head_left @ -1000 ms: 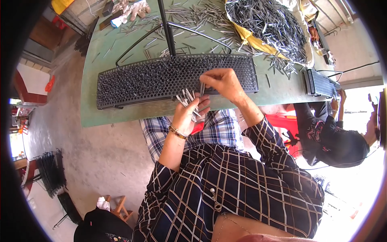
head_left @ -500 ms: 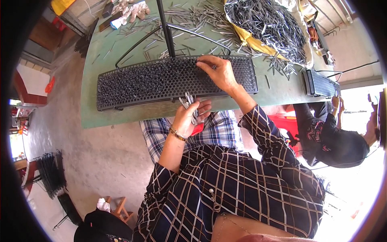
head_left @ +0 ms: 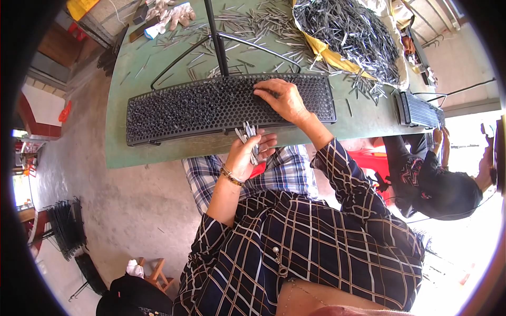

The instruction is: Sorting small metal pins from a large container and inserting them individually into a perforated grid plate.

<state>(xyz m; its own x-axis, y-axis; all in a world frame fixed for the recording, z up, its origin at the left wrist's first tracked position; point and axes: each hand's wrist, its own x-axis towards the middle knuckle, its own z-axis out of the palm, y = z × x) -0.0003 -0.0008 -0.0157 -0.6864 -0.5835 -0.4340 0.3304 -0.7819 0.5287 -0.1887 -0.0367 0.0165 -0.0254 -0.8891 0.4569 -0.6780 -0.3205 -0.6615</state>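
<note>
1. A black wire rack (head_left: 66, 229) is seen standing on the grey floor at the far left.
2. A green table (head_left: 132, 105) is seen further in, with a pair of white work gloves (head_left: 168, 13) lying at its far edge.
3. A long black tray full of small holes (head_left: 184, 108) is laid across the near part of the table. Thin metal pins are seen standing in many holes, mostly on the left part. Some holes at the right end look empty, so the filling is judged to be well on but not done.
4. A bunch of thin grey metal pins (head_left: 249, 138) is held in the left hand (head_left: 247, 155), just near the tray's near edge. The fingers are curled around the bunch.
5. The right hand (head_left: 282, 97) is laid on the tray, right of its middle. Its fingers are bent down onto the holes; it cannot be told if a pin is pinched.
6. A big heap of loose grey pins on a yellow sheet (head_left: 348, 31) is seen far right, so many pins are left.
7. A second small black tray (head_left: 419, 110) and another person in dark clothes (head_left: 437, 184) are seen at the right.
</note>
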